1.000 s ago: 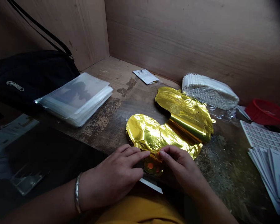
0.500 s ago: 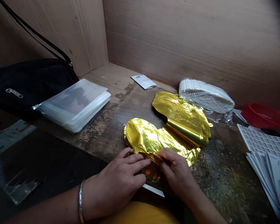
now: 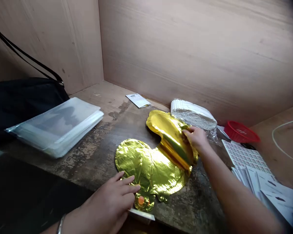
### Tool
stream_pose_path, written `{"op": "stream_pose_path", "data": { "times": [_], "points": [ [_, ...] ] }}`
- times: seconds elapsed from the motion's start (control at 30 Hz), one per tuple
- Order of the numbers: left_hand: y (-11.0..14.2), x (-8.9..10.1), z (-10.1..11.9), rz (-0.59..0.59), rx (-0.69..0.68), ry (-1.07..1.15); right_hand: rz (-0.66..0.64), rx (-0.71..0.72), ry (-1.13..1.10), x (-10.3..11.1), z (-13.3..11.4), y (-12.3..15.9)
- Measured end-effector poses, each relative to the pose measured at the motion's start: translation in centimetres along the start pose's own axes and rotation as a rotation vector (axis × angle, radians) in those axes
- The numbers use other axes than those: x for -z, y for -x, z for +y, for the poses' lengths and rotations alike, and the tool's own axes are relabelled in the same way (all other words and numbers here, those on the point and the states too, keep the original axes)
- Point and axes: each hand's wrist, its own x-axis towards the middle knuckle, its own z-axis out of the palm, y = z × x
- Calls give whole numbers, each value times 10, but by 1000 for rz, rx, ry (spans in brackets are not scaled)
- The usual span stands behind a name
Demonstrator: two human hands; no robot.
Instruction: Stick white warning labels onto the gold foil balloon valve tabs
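A flat, uninflated gold foil balloon (image 3: 158, 165) lies on the worn table, its far part folded back over in a shiny curl. My left hand (image 3: 114, 198) rests palm down at its near left edge, fingers stretched out and touching the foil. Beside those fingertips, small orange round spots (image 3: 141, 200) show on a gold tab. At the far right side of the fold, my right hand (image 3: 196, 138) pinches the foil's edge between thumb and fingers. Under the near edge, a white strip (image 3: 142, 214) sticks out.
Clear plastic sleeves (image 3: 63, 126) are stacked at left by a black bag (image 3: 26, 100). Toward the back wall are a printed packet (image 3: 138, 100) and a plastic-wrapped white bundle (image 3: 194, 113). A red basket (image 3: 241, 132), a sticker sheet (image 3: 246, 156) and white cards (image 3: 271, 188) sit at right.
My right hand has left the near edge and moved up and right to grip the folded foil. The near foil lies flatter. My left hand stays at the near edge, and the view has shifted.
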Motion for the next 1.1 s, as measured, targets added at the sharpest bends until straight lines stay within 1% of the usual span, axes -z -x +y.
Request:
{"op": "stream_pose_path", "data": {
  "times": [0.07, 0.1, 0.13, 0.17, 0.2, 0.23, 0.27, 0.3, 0.33, 0.37, 0.4, 0.43, 0.47, 0.53, 0.63, 0.7, 0.73, 0.77, 0.8, 0.83, 0.9, 0.93, 0.97, 1.0, 1.03, 1.1],
  "points": [
    [-2, 11, 4, -118, 102, 106, 90, -36, 91, 5, 8, -21],
    [-3, 17, 7, -143, 139, 156, 130, -38, 123, 6, 10, -22],
    [-5, 23, 9, -150, 165, 204, 169, -24, 145, 8, 8, -17],
    [-6, 28, 12, -145, 197, 252, 205, 3, 158, 9, 4, -6],
    [-7, 33, 14, -139, 242, 299, 235, 43, 163, 10, -2, 12],
    [-9, 37, 16, -146, 306, 348, 242, 107, 154, 11, -11, 35],
    [-10, 42, 18, -168, 406, 406, 218, 173, 136, 12, -21, 62],
    [-12, 46, 19, -201, 507, 472, 148, 273, 102, 13, -31, 91],
    [-15, 49, 20, -242, 579, 554, -10, 443, 21, 13, -41, 120],
    [-17, 51, 20, -274, 638, 645, -211, 550, -55, 13, -49, 147],
    [-18, 52, 20, -299, 686, 729, -372, 594, -109, 11, -56, 170],
    [-19, 53, 20, -314, 715, 797, -469, 589, -149, 9, -60, 188],
    [-19, 52, 19, -317, 736, 843, -556, 536, -193, 6, -61, 202],
    [-16, 50, 18, -309, 757, 886, -670, 359, -274, 0, -59, 216],
    [-8, 46, 16, -297, 778, 890, -767, 75, -418, -8, -47, 220],
    [-3, 44, 15, -286, 799, 884, -803, -27, -458, -9, -41, 221],
    [-2, 44, 15, -292, 808, 887, -822, -35, -439, -8, -38, 223],
    [-1, 43, 15, -301, 816, 899, -806, 0, -392, -7, -37, 225],
    [0, 43, 15, -315, 824, 915, -728, 80, -325, -6, -37, 226],
    [0, 42, 16, -330, 830, 932, -598, 201, -248, -5, -38, 228],
    [-1, 41, 17, -351, 837, 950, -283, 506, -113, -3, -42, 229],
    [-2, 40, 18, -354, 838, 953, -167, 651, -66, -3, -44, 229],
    [-3, 39, 19, -359, 835, 953, -113, 773, -38, -3, -48, 229],
    [-3, 38, 20, -364, 828, 952, -117, 861, -27, -3, -51, 228],
    [-3, 37, 21, -362, 819, 950, -146, 914, -29, -4, -54, 229],
    [-3, 36, 23, -351, 801, 955, -186, 947, -56, -7, -60, 229]
  ]
}}
